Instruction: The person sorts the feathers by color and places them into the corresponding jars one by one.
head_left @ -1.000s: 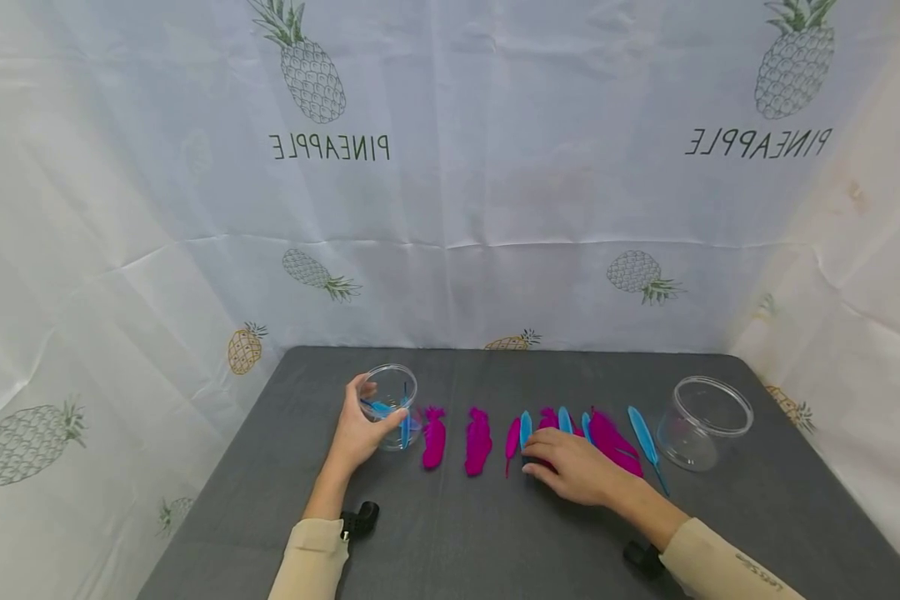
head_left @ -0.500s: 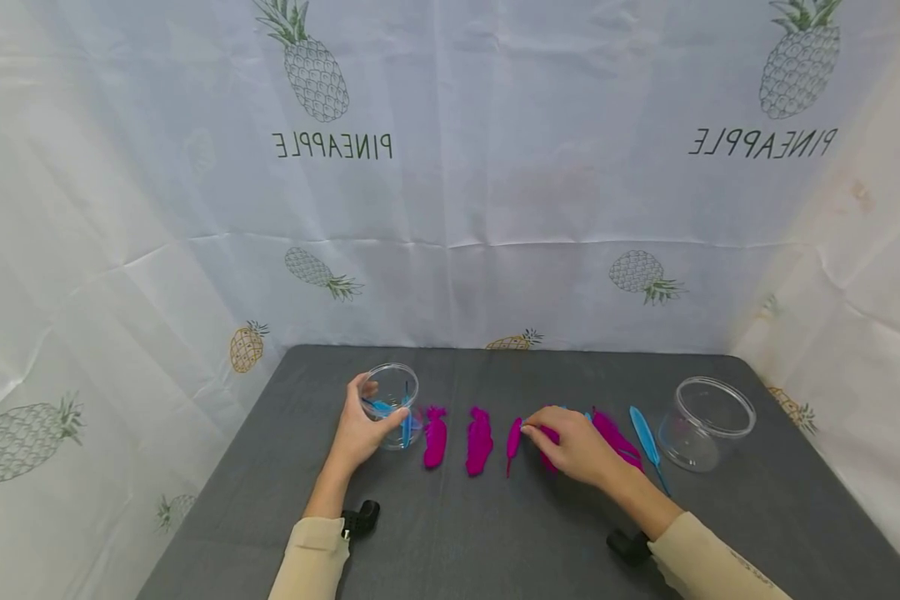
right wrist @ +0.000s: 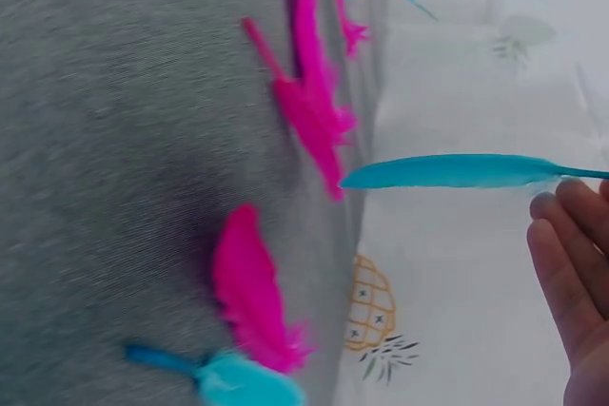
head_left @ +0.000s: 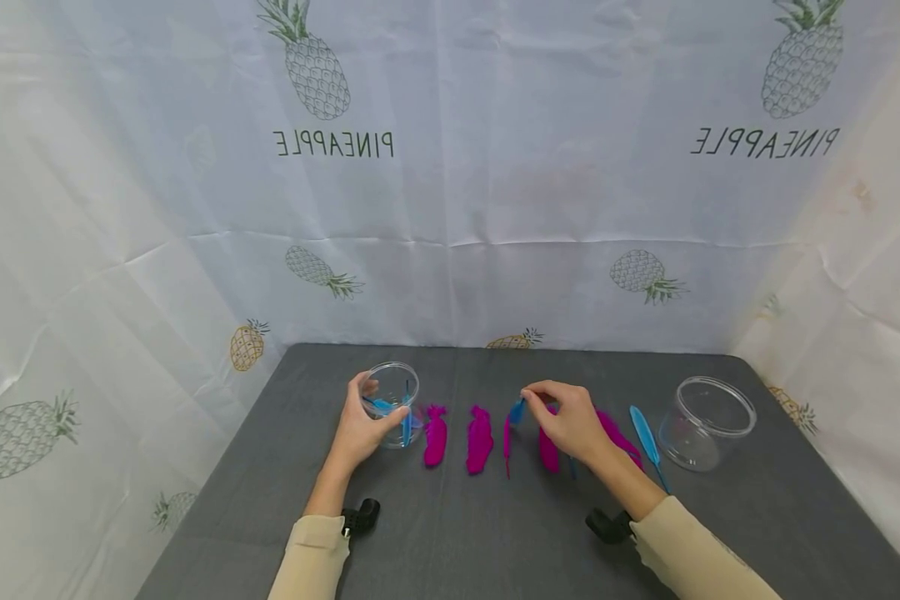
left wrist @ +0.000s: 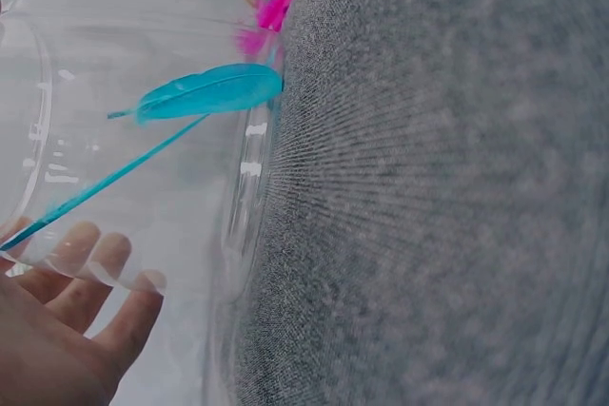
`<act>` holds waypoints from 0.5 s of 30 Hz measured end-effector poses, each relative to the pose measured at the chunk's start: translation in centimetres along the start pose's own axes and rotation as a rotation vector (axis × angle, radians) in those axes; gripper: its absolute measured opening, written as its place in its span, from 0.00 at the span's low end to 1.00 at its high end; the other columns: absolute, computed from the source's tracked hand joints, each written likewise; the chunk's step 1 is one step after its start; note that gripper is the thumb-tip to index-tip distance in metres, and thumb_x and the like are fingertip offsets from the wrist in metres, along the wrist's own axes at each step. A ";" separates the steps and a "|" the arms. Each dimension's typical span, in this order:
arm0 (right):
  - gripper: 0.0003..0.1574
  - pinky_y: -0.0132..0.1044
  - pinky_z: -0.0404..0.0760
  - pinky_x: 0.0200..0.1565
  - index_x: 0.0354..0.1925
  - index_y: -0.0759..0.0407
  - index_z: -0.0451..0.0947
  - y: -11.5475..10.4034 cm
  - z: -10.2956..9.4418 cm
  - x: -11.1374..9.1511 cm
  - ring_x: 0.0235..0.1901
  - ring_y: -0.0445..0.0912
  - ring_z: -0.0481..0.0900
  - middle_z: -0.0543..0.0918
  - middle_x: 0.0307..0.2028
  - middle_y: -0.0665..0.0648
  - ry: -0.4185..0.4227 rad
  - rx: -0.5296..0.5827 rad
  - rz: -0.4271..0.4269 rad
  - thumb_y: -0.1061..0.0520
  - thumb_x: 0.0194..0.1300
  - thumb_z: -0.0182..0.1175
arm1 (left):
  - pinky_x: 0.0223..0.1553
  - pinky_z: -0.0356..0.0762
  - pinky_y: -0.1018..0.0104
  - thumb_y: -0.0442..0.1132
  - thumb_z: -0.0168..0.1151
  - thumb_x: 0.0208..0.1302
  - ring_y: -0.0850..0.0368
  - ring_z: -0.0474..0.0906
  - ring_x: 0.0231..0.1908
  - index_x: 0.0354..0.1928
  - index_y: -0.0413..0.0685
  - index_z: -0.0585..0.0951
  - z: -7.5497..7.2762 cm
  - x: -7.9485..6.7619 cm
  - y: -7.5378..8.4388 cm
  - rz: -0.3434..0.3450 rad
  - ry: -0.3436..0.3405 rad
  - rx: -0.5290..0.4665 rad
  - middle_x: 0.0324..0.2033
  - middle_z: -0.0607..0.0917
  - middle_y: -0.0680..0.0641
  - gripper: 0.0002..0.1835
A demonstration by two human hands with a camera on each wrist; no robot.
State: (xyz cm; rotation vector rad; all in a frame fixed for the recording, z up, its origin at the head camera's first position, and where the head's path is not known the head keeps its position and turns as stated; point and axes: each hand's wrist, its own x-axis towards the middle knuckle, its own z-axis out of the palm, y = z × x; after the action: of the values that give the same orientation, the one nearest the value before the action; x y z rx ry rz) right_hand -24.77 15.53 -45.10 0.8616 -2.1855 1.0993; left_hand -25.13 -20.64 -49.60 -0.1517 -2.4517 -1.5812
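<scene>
My left hand [head_left: 360, 429] grips a clear plastic jar [head_left: 378, 375] from its left side, the jar standing on the grey table. Inside it lean blue feathers [left wrist: 209, 92], seen through the wall in the left wrist view. Between thumb and fingers, my right hand [head_left: 573, 425] pinches another blue feather [right wrist: 457, 170] by its quill, its vane pointing down above the table. Just beside that vane in the head view lies a narrow magenta feather [head_left: 507, 442]. A fluffier magenta feather [head_left: 548, 450] is partly hidden under the right hand.
Two magenta feathers, one nearer [head_left: 435, 437] and one farther [head_left: 479, 442] from the held jar, lie to its right. Past the right hand are more magenta feathers [head_left: 621, 437], a blue feather [head_left: 645, 433] and a second clear jar [head_left: 705, 429]. White pineapple-print cloth [head_left: 450, 183] hangs behind.
My right hand has picked up a blue feather from beside the narrow magenta one and raised it off the table. The left hand and its jar have stayed in place.
</scene>
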 end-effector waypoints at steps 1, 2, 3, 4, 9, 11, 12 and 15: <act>0.04 0.44 0.87 0.37 0.40 0.64 0.87 -0.1 0.0 0.2 0.31 0.42 0.86 0.89 0.33 0.56 0.008 0.000 -0.001 0.67 0.66 0.66 | 0.63 0.66 0.39 0.51 0.75 0.59 0.42 0.62 0.70 0.77 0.47 0.51 0.0 0.0 0.0 -0.002 -0.003 0.003 0.69 0.66 0.38 0.53; 0.04 0.43 0.87 0.37 0.40 0.65 0.87 -0.2 -0.1 0.4 0.31 0.43 0.87 0.89 0.33 0.56 0.016 -0.001 -0.002 0.66 0.66 0.66 | 0.63 0.66 0.39 0.51 0.75 0.59 0.42 0.63 0.70 0.77 0.47 0.51 0.0 0.0 0.0 -0.003 -0.002 0.005 0.69 0.66 0.38 0.54; 0.04 0.42 0.87 0.37 0.40 0.65 0.87 -0.4 -0.2 0.7 0.31 0.44 0.87 0.89 0.33 0.56 0.025 -0.003 -0.002 0.66 0.66 0.66 | 0.63 0.67 0.39 0.51 0.75 0.59 0.42 0.63 0.70 0.77 0.47 0.52 0.0 0.0 0.0 -0.004 0.000 0.006 0.69 0.66 0.39 0.54; 0.04 0.41 0.87 0.37 0.39 0.65 0.87 -0.5 -0.3 0.9 0.31 0.44 0.87 0.89 0.33 0.56 0.032 -0.004 -0.002 0.66 0.66 0.66 | 0.63 0.67 0.39 0.52 0.76 0.59 0.42 0.63 0.70 0.77 0.47 0.52 0.0 0.0 0.0 -0.007 0.000 0.008 0.69 0.67 0.40 0.53; 0.05 0.35 0.85 0.38 0.39 0.66 0.87 -0.9 -0.4 2.1 0.30 0.45 0.87 0.89 0.32 0.54 0.070 -0.006 0.014 0.67 0.64 0.68 | 0.64 0.66 0.38 0.53 0.75 0.58 0.43 0.63 0.71 0.76 0.50 0.52 0.0 -0.1 -0.1 -0.013 0.000 0.020 0.70 0.68 0.42 0.53; 0.05 0.33 0.85 0.38 0.40 0.65 0.87 -1.1 -0.4 2.6 0.30 0.45 0.87 0.89 0.32 0.54 0.077 0.002 0.024 0.66 0.65 0.68 | 0.64 0.67 0.38 0.54 0.75 0.59 0.43 0.63 0.71 0.76 0.50 0.52 -0.1 0.0 -0.1 -0.011 -0.001 0.026 0.70 0.68 0.42 0.53; 0.05 0.34 0.85 0.38 0.40 0.64 0.87 -1.3 -0.4 2.8 0.30 0.45 0.87 0.89 0.32 0.53 0.081 0.006 0.028 0.66 0.64 0.68 | 0.64 0.67 0.38 0.54 0.75 0.59 0.42 0.63 0.71 0.77 0.51 0.51 -0.1 0.0 -0.1 -0.010 -0.003 0.026 0.70 0.69 0.42 0.53; 0.05 0.35 0.85 0.38 0.40 0.63 0.88 -1.7 -0.2 3.6 0.30 0.44 0.87 0.89 0.32 0.53 0.083 0.014 0.038 0.66 0.65 0.68 | 0.63 0.67 0.38 0.54 0.75 0.59 0.42 0.63 0.71 0.77 0.50 0.51 -0.1 0.0 -0.1 -0.003 -0.005 0.022 0.70 0.69 0.42 0.53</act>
State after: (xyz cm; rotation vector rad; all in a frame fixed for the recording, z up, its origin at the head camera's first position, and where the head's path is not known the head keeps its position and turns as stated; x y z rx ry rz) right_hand -25.81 13.84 -41.61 0.7692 -2.1365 1.1492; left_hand -25.17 -20.77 -49.65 -0.1484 -2.4734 -1.5571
